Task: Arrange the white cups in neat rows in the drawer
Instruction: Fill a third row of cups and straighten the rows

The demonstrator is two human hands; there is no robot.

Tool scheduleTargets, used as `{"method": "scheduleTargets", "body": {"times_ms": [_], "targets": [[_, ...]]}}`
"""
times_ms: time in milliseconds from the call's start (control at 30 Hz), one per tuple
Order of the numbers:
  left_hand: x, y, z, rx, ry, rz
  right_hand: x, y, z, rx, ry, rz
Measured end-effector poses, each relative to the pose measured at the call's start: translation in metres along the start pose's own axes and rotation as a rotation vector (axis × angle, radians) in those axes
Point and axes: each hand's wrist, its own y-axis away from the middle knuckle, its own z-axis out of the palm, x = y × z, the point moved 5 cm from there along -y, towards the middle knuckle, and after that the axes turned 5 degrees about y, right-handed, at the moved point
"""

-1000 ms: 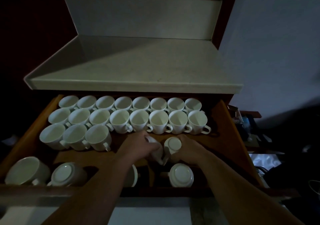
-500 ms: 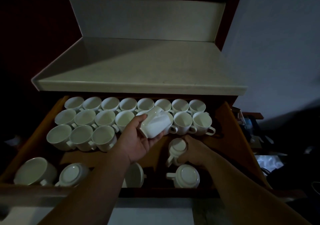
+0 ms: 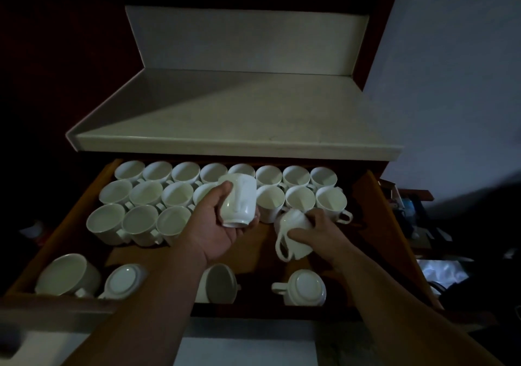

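The open wooden drawer [image 3: 375, 205] holds several white cups standing upright in rows [image 3: 298, 175] along its back. My left hand [image 3: 214, 224] grips a white cup [image 3: 239, 203] lifted above the second row, its base toward me and its handle facing up. My right hand [image 3: 318, 231] holds another white cup [image 3: 294, 238], tilted on its side over the drawer floor, handle at the lower left. Near the front lie loose cups: an upright one [image 3: 67, 275], an upside-down one [image 3: 124, 281], one on its side [image 3: 218, 284] and another upside-down one [image 3: 306, 286].
A pale countertop [image 3: 225, 117] overhangs the back of the drawer. The third row [image 3: 141, 223] has three cups at the left; bare wood [image 3: 253, 244] lies to its right. Dark clutter [image 3: 423, 224] sits beyond the drawer's right side.
My left hand lifted its cup from the drawer floor and turned it, base toward me. My right hand raised and tilted its cup onto its side. The view shifted downward.
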Motion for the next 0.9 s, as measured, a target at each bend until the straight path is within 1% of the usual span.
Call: {"method": "scheduleTargets", "body": {"times_ms": [100,167,233,300,400,467,567,700,800,900], "targets": [[0.014,0.003,-0.001,-0.011,-0.46,0.137,-0.008,0.005,-0.005,0.017,0.009,-0.016],[0.02,0.0,-0.011,0.016,-0.668,0.147,-0.016,0.006,-0.006,0.027,0.064,-0.04],[0.029,0.002,-0.018,0.075,-0.901,0.187,-0.027,0.006,-0.006,0.041,0.195,-0.084],[0.033,0.006,-0.023,0.095,-1.073,0.216,-0.039,0.004,-0.001,0.05,0.372,-0.131],[0.029,0.006,-0.026,0.074,-1.25,0.256,-0.048,-0.005,0.014,0.072,0.695,-0.195],[0.025,0.0,-0.032,0.046,-1.375,0.26,-0.047,-0.009,0.028,0.081,0.816,-0.211],[0.015,-0.009,-0.037,0.003,-1.488,0.251,-0.043,-0.009,0.043,0.091,0.861,-0.198],[0.007,-0.018,-0.043,-0.023,-1.605,0.27,-0.039,-0.009,0.052,0.124,0.936,-0.237],[0.006,-0.024,-0.049,-0.037,-1.651,0.254,-0.037,-0.01,0.055,0.099,0.99,-0.253],[0.006,-0.029,-0.054,-0.007,-1.698,0.247,-0.035,-0.011,0.057,0.069,0.993,-0.247]]}}
